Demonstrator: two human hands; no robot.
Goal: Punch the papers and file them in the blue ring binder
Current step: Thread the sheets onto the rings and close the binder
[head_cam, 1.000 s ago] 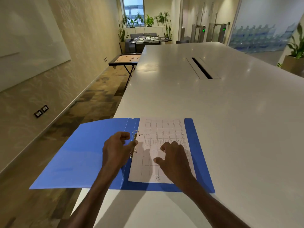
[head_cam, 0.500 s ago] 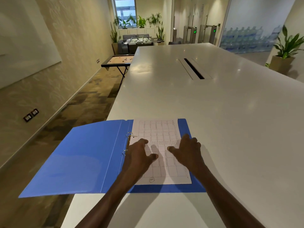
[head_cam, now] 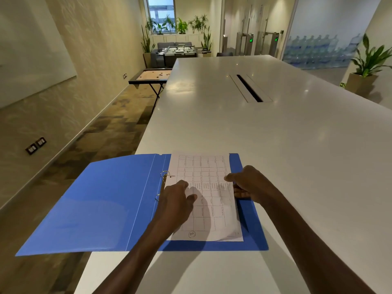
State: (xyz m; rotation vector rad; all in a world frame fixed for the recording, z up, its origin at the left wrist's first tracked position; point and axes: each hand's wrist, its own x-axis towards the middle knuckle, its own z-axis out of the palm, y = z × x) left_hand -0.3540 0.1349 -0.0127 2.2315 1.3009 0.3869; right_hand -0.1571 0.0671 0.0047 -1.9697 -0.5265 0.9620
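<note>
The blue ring binder [head_cam: 110,204] lies open at the table's near left corner, its left cover hanging out past the table edge. Printed papers [head_cam: 209,211] with a grid sit on the metal rings [head_cam: 164,174] over the right cover. My left hand [head_cam: 176,203] rests flat on the papers' left part, just right of the rings, fingers apart. At the papers' right edge is my right hand [head_cam: 249,184]: the index finger lies on top and the thumb is tucked at the edge. That edge looks slightly raised, with a dark shadow under its lower right corner.
The long white table [head_cam: 275,145] stretches ahead, with a dark cable slot [head_cam: 249,88] in its middle. To the left the floor drops away beside a wall. A small game table [head_cam: 151,76], a foosball table and plants stand far back.
My left hand left the rings and settled on the papers. My right hand slid from the middle of the sheet out to its right edge. The view shifted slightly.
</note>
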